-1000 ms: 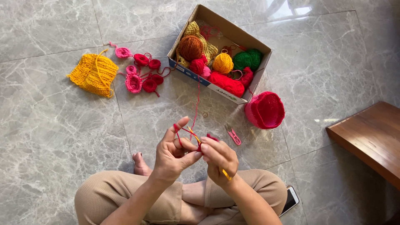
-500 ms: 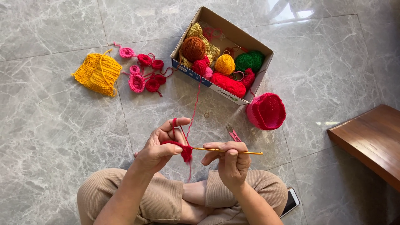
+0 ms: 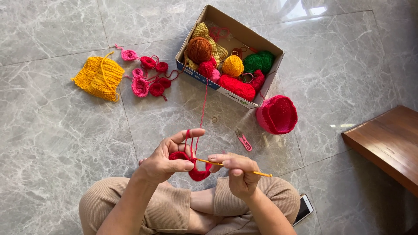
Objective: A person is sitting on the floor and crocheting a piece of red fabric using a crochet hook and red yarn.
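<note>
At the lower centre of the frame, the left hand (image 3: 167,163) pinches a small red crocheted yarn piece (image 3: 191,167) between thumb and fingers, the red strand looped over its raised forefinger. The right hand (image 3: 239,172) is closed around a thin yellow crochet hook (image 3: 235,166), its tip in the piece. The piece looks soft, light and floppy, best held at the edge beside the working loop. The strand leads to the open cardboard box of yarn balls (image 3: 267,82) in the upper centre.
</note>
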